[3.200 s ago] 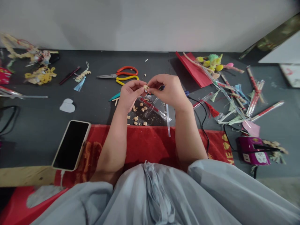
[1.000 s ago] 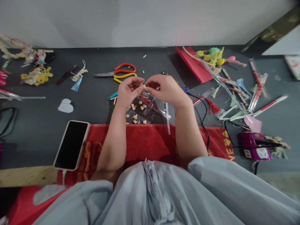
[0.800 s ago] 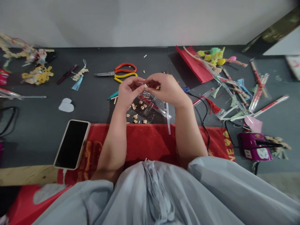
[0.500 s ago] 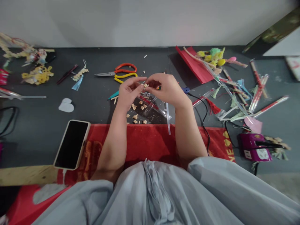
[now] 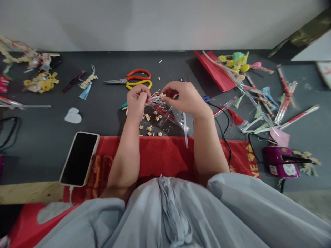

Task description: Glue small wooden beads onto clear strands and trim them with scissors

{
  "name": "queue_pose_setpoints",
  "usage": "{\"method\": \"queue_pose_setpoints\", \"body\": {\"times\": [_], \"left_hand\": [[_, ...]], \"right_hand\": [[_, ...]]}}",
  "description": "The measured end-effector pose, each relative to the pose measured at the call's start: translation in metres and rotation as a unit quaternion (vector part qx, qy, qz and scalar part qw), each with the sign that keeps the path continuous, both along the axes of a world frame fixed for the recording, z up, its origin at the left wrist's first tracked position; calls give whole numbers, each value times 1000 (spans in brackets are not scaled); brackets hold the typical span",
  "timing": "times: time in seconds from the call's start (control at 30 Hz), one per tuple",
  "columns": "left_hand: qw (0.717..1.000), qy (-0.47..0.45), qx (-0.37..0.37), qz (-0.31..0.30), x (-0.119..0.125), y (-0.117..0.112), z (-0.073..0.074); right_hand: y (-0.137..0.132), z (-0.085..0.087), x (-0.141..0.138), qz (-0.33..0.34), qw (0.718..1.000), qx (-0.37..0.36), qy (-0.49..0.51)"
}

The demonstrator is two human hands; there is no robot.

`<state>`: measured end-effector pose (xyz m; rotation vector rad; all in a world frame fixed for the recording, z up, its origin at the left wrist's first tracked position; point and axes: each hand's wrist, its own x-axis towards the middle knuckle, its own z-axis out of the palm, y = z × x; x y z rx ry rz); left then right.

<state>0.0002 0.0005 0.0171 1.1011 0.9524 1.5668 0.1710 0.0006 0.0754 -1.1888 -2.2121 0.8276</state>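
My right hand point(image 5: 178, 94) pinches a small pale wooden piece point(image 5: 162, 95) between thumb and fingertips. To its left, my left hand point(image 5: 139, 100) is closed, thumb against curled fingers; what it holds, if anything, is hidden. Between the hands lies a bundle of thin strands point(image 5: 157, 100), pale and dark. Several more small wooden pieces point(image 5: 149, 128) are scattered on the dark table point(image 5: 103, 110) below my hands. Scissors point(image 5: 129, 81) with one orange and one yellow handle lie just beyond my left hand. A clear plastic wrapper with red point(image 5: 169, 115) sits under my hands.
A phone point(image 5: 79, 159) lies at the left on a red towel point(image 5: 165, 155). At the right are a red paper point(image 5: 214, 70), wrapped sticks point(image 5: 287, 98), a red tassel point(image 5: 234, 117) and a purple device point(image 5: 280, 162) with black cords. A blue tassel ornament point(image 5: 86, 86) lies left.
My left hand has drawn back from the wooden piece, and its fingers have curled closed. My right hand still holds the piece in nearly the same place.
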Motion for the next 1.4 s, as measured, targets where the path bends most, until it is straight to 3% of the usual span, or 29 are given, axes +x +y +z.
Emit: {"method": "queue_pose_setpoints", "body": {"times": [0.13, 0.33, 0.6, 0.77, 0.9, 1.0, 1.17, 1.27, 1.4], "left_hand": [[997, -11, -8, 75, -5, 4, -3], [992, -13, -19, 127, -22, 10, -15], [994, -16, -39, 97, -48, 17, -29], [982, -133, -74, 114, -43, 14, -21], [979, -108, -127, 120, -42, 14, -18], [974, -138, -128, 124, -39, 12, -14], [968, -200, -105, 108, -27, 6, 3], [944, -269, -127, 143, -19, 2, 16], [941, -273, -142, 144, -17, 1, 22]], "right_hand": [[0, 0, 1, 3, 1000, -6, -1], [-1, -3, -6, 49, 999, -13, -18], [-4, -9, -22, 135, 984, -39, -108], [-6, -12, -30, 164, 976, -52, -133], [-7, -13, -33, 171, 973, -64, -141], [-6, -10, -29, 165, 973, -77, -141], [-4, -3, -16, 122, 985, -62, -109], [-3, 0, -8, 86, 990, -53, -102], [0, -3, 1, 44, 993, -27, -102]]}}
